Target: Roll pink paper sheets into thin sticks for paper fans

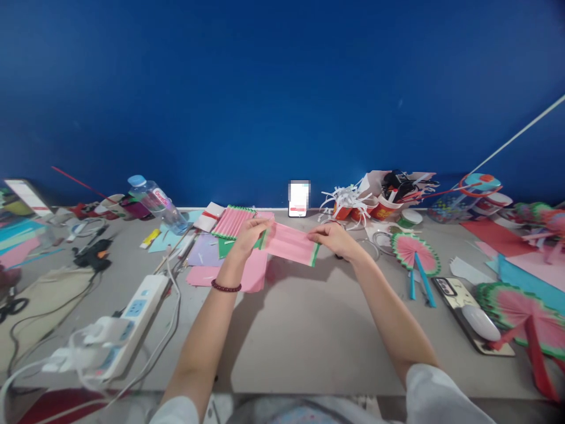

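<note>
Both my hands hold a pleated pink paper sheet with green edges (291, 243) just above the grey table (309, 330). My left hand (251, 234), with a dark red bead bracelet on its wrist, pinches the sheet's left end. My right hand (334, 238) pinches the right end near the green border. The sheet is stretched between them, tilted down to the right. A flat pink paper (253, 274) lies under my left hand, and another pleated pink sheet (232, 222) rests behind it.
A white power strip (132, 321) with cables lies at the left, near a black glue gun (92, 253) and a water bottle (156, 203). Finished watermelon paper fans (415, 252) (521, 309), a phone (470, 312) and red cups of scraps (375, 206) are on the right. A small phone (299, 199) leans on the blue wall.
</note>
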Available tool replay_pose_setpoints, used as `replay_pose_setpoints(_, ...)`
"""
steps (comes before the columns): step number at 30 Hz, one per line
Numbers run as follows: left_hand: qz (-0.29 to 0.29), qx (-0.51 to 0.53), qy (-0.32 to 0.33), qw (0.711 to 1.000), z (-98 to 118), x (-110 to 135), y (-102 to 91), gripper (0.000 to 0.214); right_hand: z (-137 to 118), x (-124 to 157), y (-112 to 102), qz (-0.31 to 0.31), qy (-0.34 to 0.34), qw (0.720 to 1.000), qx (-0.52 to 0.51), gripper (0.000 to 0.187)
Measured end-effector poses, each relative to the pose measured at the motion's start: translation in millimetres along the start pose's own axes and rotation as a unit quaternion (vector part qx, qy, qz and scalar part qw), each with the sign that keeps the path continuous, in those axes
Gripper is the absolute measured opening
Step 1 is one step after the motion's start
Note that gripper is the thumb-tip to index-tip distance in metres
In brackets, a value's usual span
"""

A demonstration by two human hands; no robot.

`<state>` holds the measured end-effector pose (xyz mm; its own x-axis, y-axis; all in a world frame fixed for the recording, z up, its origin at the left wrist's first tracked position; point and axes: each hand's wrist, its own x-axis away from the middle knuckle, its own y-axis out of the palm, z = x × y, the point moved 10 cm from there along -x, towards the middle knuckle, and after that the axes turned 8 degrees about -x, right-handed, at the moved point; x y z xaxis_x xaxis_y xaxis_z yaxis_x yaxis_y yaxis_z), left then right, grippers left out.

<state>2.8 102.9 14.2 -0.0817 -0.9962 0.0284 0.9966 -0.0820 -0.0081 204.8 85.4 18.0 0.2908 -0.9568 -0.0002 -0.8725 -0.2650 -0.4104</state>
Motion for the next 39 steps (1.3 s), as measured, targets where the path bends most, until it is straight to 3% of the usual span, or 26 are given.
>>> replay_pose_setpoints(3,-0.02,0.037,-0.026,0.999,-5,-1,4.7,0.04,5,-1,-3,-0.014,0.006,0.998,-0.065,0.028)
replay_pose_setpoints(9,-0.004,0.087,-0.029,0.996,-14,-8,0.2,0.036,16,-3,-10,-0.025,0.028,0.988,-0.152,0.03)
replay_pose_setpoints(14,-0.018,0.012,-0.032,0.999,-24,-14,-2.9,0.036,17,-4,-18,0.011,0.022,0.991,-0.134,0.023)
replay_pose_setpoints(17,0.051,-0.151,0.082,0.984,-3,-12,-11.0,0.032,14,-2,-22,0.044,0.016,0.994,-0.094,0.02)
replay_pose_setpoints(19,0.135,-0.266,0.194,0.934,24,2,-10.5,0.035,11,1,-22,0.07,0.018,0.995,-0.067,0.019)
replay_pose_setpoints(20,0.149,-0.31,0.238,0.909,34,10,-1.9,0.033,8,2,-22,0.082,0.017,0.995,-0.052,0.02)
replay_pose_setpoints(22,0.089,-0.356,0.289,0.884,42,22,29.5,0.028,3,4,-17,0.093,0.014,0.994,-0.049,0.02)
replay_pose_setpoints(24,-0.012,-0.358,0.287,0.888,36,30,62.6,0.028,-2,4,-10,0.09,0.005,0.993,-0.071,0.016)
replay_pose_setpoints(25,-0.034,-0.351,0.277,0.894,34,34,72.0,0.028,-4,4,-7,0.088,0.0,0.993,-0.08,0.017)
replay_pose_setpoints(28,-0.034,-0.314,0.243,0.917,29,40,80.7,0.031,-8,4,-2,0.077,-0.011,0.993,-0.094,0.025)
replay_pose_setpoints(34,0.009,-0.134,0.138,0.981,13,25,58.7,0.026,-23,9,2,0.032,-0.045,0.995,-0.084,0.027)
replay_pose_setpoints(39,0.049,-0.016,0.082,0.995,-2,9,39.0,0.025,-28,10,-13,0.071,-0.085,0.993,0.038,0.031)
